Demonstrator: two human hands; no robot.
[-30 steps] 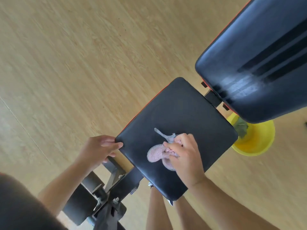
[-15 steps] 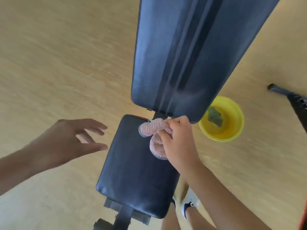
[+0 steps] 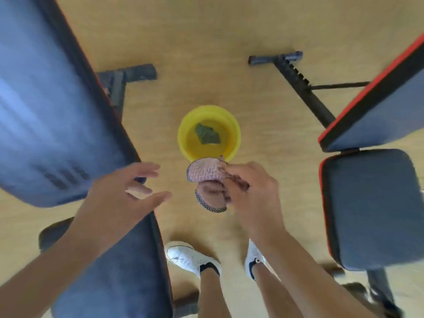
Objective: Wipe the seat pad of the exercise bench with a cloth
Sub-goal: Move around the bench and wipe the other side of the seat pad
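Note:
My right hand (image 3: 252, 191) grips a pink cloth (image 3: 206, 174) in the air over the wooden floor, just in front of a yellow bowl (image 3: 234, 131). The dark seat pad (image 3: 128, 267) of the exercise bench lies at the lower left, under my left forearm. Its inclined back pad (image 3: 50, 106) fills the upper left. My left hand (image 3: 124, 196) hovers with fingers spread above the gap between the two pads and holds nothing. The cloth is off the seat pad, to its right.
The yellow bowl holds water and a dark green rag (image 3: 206, 134). A second bench stands at the right, with a seat pad (image 3: 371, 207) and a red-edged back pad (image 3: 378, 106). Black floor bars (image 3: 296, 76) lie behind. My white shoes (image 3: 188, 258) stand between the benches.
My right hand has lifted the cloth off the seat pad and carried it right, toward the yellow bowl. The view has swung right, and my left hand has let go of the seat's edge.

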